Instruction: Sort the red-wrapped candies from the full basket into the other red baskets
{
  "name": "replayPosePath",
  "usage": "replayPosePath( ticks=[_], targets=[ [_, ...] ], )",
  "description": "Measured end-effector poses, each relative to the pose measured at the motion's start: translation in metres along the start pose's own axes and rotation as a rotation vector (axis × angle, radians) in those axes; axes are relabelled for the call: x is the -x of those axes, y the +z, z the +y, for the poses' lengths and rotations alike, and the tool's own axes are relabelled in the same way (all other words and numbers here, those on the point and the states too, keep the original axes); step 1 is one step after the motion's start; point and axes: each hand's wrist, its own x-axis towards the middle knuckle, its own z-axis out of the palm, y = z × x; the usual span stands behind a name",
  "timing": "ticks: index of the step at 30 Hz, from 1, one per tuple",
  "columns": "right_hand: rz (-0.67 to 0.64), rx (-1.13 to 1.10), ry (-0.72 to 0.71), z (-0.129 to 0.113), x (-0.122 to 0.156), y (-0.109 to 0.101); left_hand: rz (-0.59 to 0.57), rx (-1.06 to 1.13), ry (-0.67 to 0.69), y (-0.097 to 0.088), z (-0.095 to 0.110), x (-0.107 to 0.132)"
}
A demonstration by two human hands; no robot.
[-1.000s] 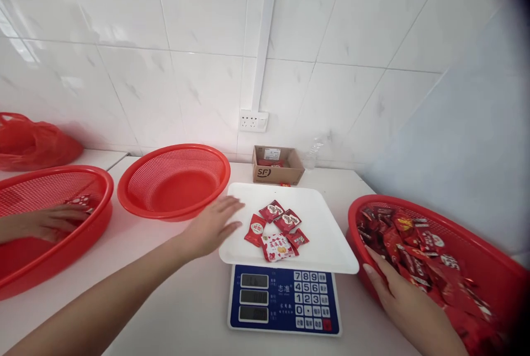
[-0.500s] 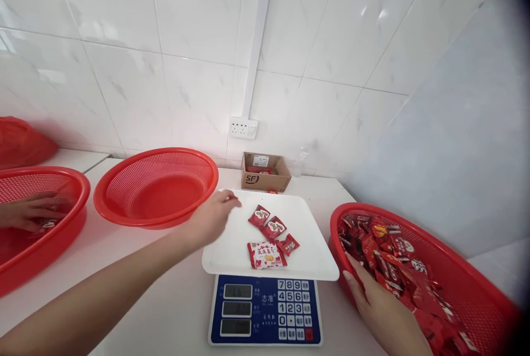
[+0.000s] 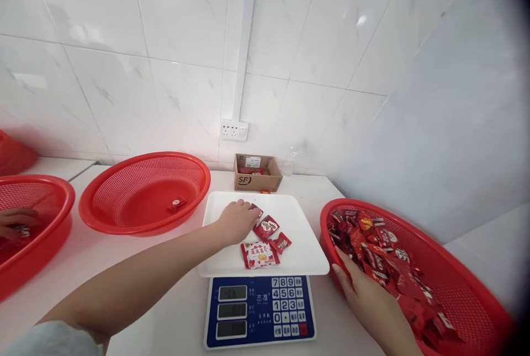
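At the surface's left edge, another person's hand (image 3: 14, 218) lies inside a red basket (image 3: 62, 201). Next to it, a second red basket (image 3: 124, 190) holds one small packet (image 3: 177, 203) on its bottom. The left hand (image 3: 237, 221) reaches over the near left part of the white tray (image 3: 298, 218) of a scale (image 3: 259, 312). Its fingers are bent down on a red packet (image 3: 257, 211) near the tray's middle, but whether they grip it cannot be told. Three more wrapped sweets (image 3: 266, 227) lie just beside that hand, toward the tray's near edge. A cardboard box (image 3: 256, 179) stands beyond the tray's far edge, at the wall. At the surface's right edge, a third red basket (image 3: 464, 303) is heaped with red packets (image 3: 381, 251). The right hand (image 3: 364, 292) rests on its near left rim, fingers straight and close together, lying against the heap and holding nothing.
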Motion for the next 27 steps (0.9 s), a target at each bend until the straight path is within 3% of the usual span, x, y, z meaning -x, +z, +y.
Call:
replayPosePath(
  ticks=[3,5,11,14,16,23,27],
  targets=[
    [0.01,0.008,-0.014,-0.001,0.001,-0.001,-0.008,0.014,-0.003,0.002,0.002,-0.007],
    [0.014,0.007,-0.018,-0.001,0.001,-0.001,0.007,0.01,-0.036,-0.003,-0.007,-0.004],
    [0.026,0.005,-0.042,0.002,0.0,0.001,0.102,-0.101,-0.32,-0.037,-0.072,0.027],
    [0.017,0.008,-0.035,0.003,-0.001,0.002,0.102,-0.101,-0.343,-0.043,-0.082,0.036],
    [0.016,0.007,-0.033,0.003,-0.001,0.003,0.079,-0.053,-0.27,-0.038,-0.067,0.033],
    [0.04,0.024,-0.045,0.0,0.001,0.001,-0.048,0.118,0.076,-0.004,0.017,-0.005],
    [0.037,0.032,-0.043,-0.001,0.003,0.0,-0.066,0.146,0.149,0.005,0.033,-0.013]
  ],
)
